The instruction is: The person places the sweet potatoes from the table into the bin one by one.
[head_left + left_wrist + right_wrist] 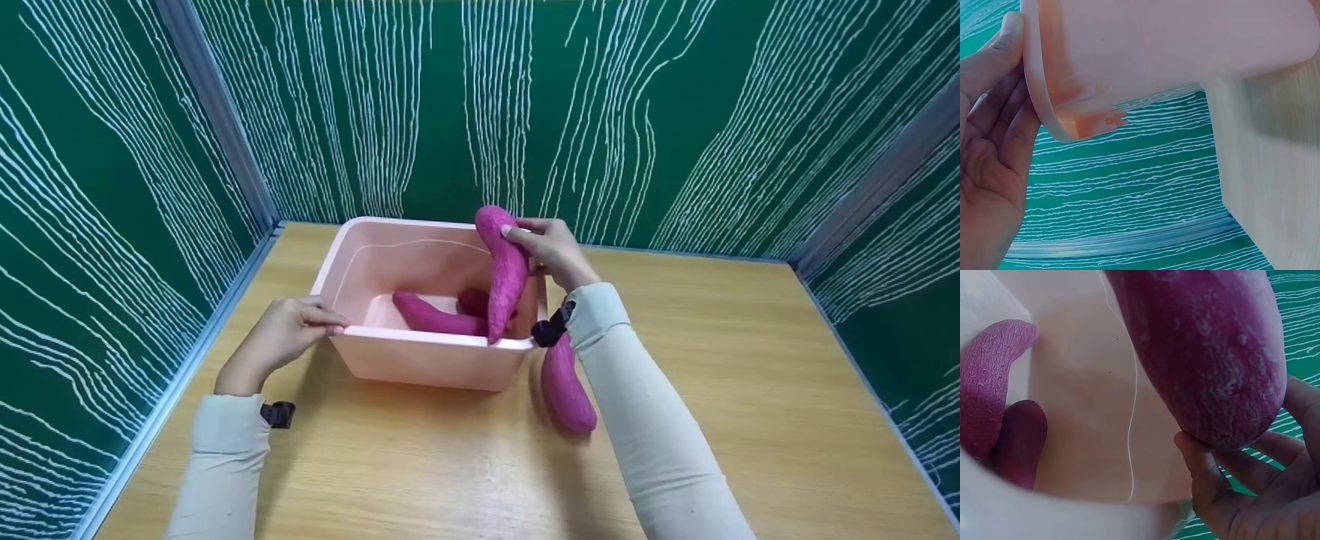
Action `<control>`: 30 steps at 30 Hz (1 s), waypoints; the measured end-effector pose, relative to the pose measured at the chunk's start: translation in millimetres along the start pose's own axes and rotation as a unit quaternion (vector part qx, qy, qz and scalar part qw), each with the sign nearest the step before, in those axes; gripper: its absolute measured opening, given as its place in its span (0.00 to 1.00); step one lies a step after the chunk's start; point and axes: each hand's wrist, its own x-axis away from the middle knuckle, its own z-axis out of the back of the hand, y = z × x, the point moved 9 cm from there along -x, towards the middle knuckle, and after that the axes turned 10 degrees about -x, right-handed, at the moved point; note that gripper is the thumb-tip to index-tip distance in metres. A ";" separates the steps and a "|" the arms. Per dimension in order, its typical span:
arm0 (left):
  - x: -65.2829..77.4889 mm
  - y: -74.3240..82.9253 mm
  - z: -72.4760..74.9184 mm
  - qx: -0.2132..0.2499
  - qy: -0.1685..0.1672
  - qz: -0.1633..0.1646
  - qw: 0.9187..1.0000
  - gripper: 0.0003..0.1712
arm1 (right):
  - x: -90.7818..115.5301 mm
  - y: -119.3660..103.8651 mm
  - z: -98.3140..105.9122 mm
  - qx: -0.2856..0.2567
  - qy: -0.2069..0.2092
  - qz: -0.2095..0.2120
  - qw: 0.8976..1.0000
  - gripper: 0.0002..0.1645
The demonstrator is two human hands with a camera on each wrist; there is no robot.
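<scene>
A pink plastic bin (427,367) sits on the table, and my left hand (289,334) pinches its near-left rim between thumb and fingers. In the left wrist view the thumb of that hand (994,124) lies along the rim. Over the bin's right side, my right hand (551,244) grips a purple sweet potato (508,270) by its thick upper end; its narrow end points down and overlaps the near rim. Inside the bin lie a curved sweet potato (988,377) and a darker one (1024,439) beside it. Another sweet potato (566,386) rests outside, right of the bin, partly hidden by the right wrist.
The wooden table (750,390) extends to the right and in front of the bin. Green walls (442,97) with white wavy lines stand behind and on both sides, joined by grey corner posts (217,105). The bin stands near the back wall.
</scene>
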 end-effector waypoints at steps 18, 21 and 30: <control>0.3 0.0 1.0 0.002 0.002 0.000 1.000 0.10 | -0.3 -1.6 -5.5 -0.001 -0.010 -0.003 1.000 0.33; 0.2 0.2 1.1 0.002 0.003 0.000 1.000 0.09 | 0.1 -1.9 -5.7 -0.001 -0.009 -0.005 1.000 0.33; 0.7 1.0 0.9 -0.004 0.009 -0.008 1.000 0.09 | 1.6 -2.4 -7.4 0.002 -0.008 -0.004 1.000 0.34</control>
